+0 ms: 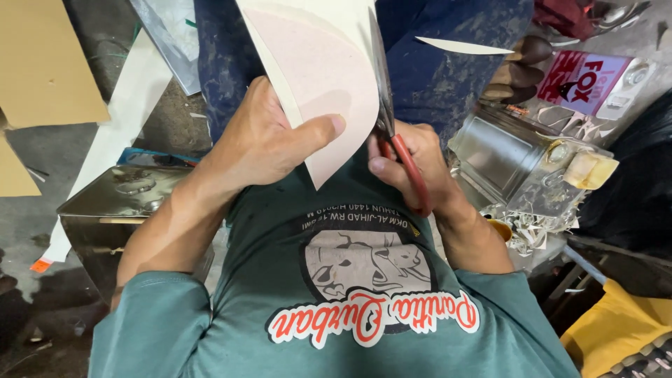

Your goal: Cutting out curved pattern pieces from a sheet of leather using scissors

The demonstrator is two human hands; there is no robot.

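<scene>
My left hand [269, 136] grips a pale pinkish sheet of thin card [318, 70] with a curved edge, thumb pressed on its front. My right hand [413, 164] holds red-handled scissors [392, 119], whose blades run up along the right edge of the sheet. Both hands are close to my chest, above my teal printed shirt and dark blue trousers.
A shiny metal box [122, 203] stands at the left beside a long white strip [115, 126] and brown cardboard [42, 59]. A metal tin [504, 150] with card scraps sits at the right, with a pink box [584, 80] behind it and a yellow cloth [616, 329] at the lower right.
</scene>
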